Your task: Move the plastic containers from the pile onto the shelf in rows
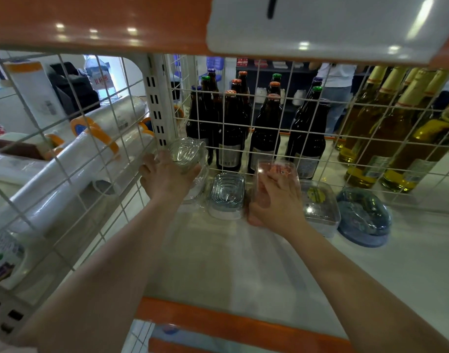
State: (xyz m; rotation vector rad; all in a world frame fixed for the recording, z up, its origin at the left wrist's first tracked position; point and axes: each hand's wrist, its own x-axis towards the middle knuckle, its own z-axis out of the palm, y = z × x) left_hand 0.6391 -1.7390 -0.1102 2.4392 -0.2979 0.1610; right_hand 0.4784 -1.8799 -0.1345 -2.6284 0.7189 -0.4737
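Observation:
Both my arms reach into a white shelf (243, 263) with an orange front edge. My left hand (164, 177) grips a clear round plastic container (186, 151), tilted, at the back left corner over another clear container. My right hand (271, 200) holds a clear box-shaped container (276, 169) standing at the back, its fingers curled round its side. Between my hands sits a clear square container (227, 193). To the right of my right hand stand a clear rectangular container with a yellow label (320, 207) and a bluish oval container (363, 215), all in one row along the back wire grid.
A white wire grid (269, 115) closes the shelf's back, with dark brown bottles (231, 128) and yellow bottles (386, 138) behind it. A wire side panel (73, 154) on the left separates rolls of plastic wrap (73, 169). The upper shelf (103, 21) hangs low overhead.

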